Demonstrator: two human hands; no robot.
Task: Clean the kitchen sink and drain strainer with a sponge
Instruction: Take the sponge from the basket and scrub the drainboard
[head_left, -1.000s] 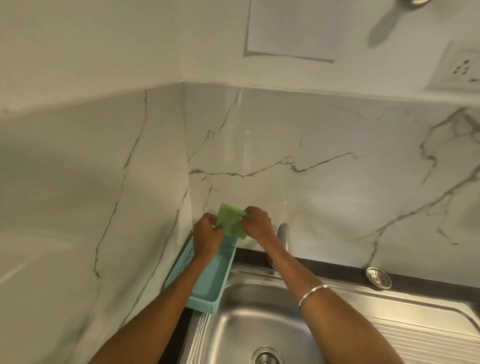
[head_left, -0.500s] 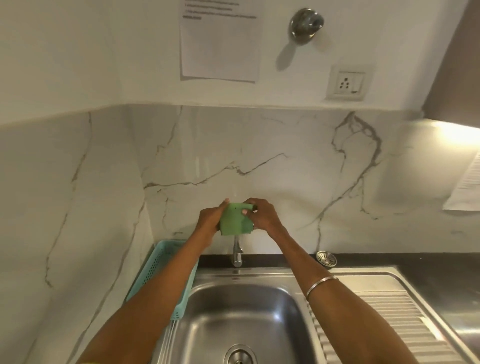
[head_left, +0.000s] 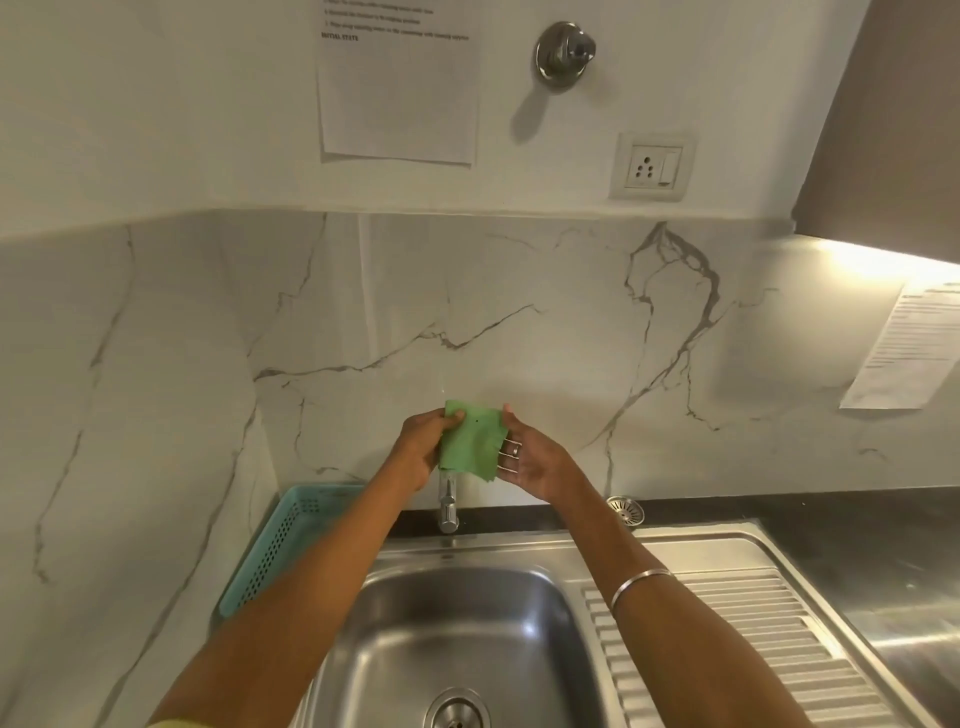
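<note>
A thin green sponge pad (head_left: 470, 439) is held up in front of the marble backsplash, above the tap (head_left: 448, 506). My left hand (head_left: 422, 448) pinches its left edge. My right hand (head_left: 530, 457) supports its right side with fingers spread behind it. Below lies the steel sink (head_left: 457, 618), with its drain (head_left: 457, 711) at the bottom of the basin. A round metal drain strainer (head_left: 625, 509) rests on the dark counter behind the sink's right corner.
A turquoise perforated basket (head_left: 291, 540) stands left of the sink against the side wall. The ribbed drainboard (head_left: 743, 629) extends right. A wall tap knob (head_left: 565, 51), a power socket (head_left: 652, 166) and paper sheets (head_left: 397, 88) are on the wall.
Both hands have carried the sponge from the basket to above the tap and spread it flat. The view has swung right and down, showing more of the sink.
</note>
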